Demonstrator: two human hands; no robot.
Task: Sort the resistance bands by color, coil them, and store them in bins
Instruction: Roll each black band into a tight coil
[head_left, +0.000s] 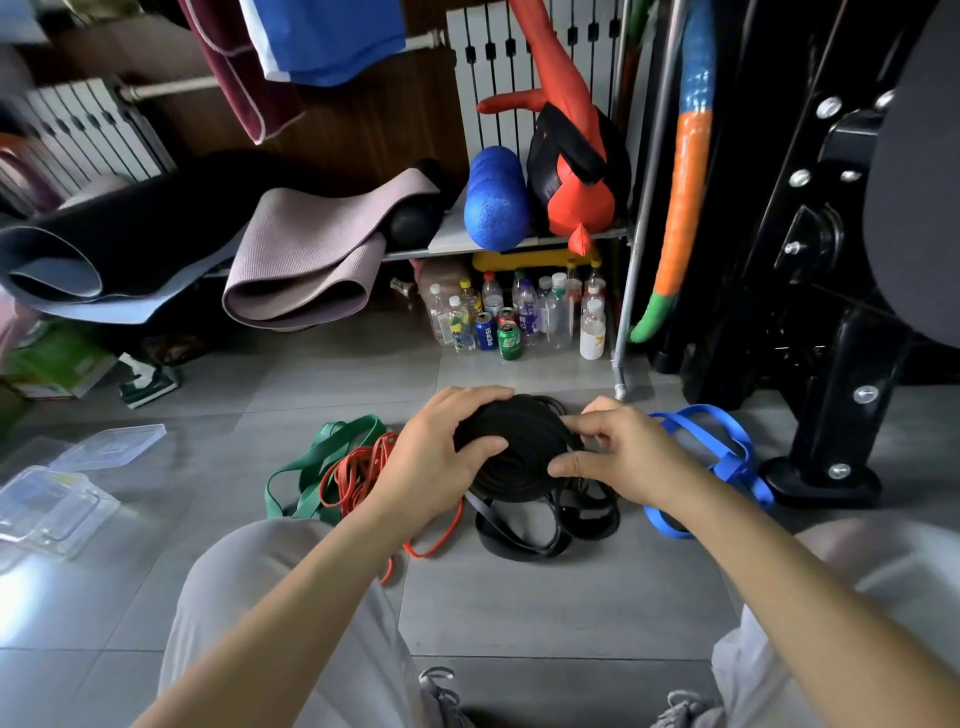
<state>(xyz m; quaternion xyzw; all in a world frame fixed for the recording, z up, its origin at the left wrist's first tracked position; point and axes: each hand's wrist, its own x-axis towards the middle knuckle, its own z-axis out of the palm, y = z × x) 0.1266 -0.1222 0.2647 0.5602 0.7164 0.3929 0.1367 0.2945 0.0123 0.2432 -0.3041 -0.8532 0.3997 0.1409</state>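
The left hand (441, 452) cups the black band coil (519, 447) with curled fingers, and the right hand (623, 452) pinches its edge. The coil looks only partly wound, with a loose black tail (540, 530) lying just beneath the hands. Left of the left hand, the green band (322, 467) and orange band (358, 475) lie uncoiled. The blue band (727, 452) lies uncoiled right of the right hand. The clear bins (57, 499), well off to the left, seem to hold no bands yet. Beyond the hands, a blue can (485, 332) reads PEPSI.

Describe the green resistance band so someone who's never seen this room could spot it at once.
On the grey tiled floor before the metal shelf rack, look left of the coiled black band that the left hand and right hand hold. The green resistance band lies in loose loops, crossed by a thin orange band. It alone is wide, flat and green.
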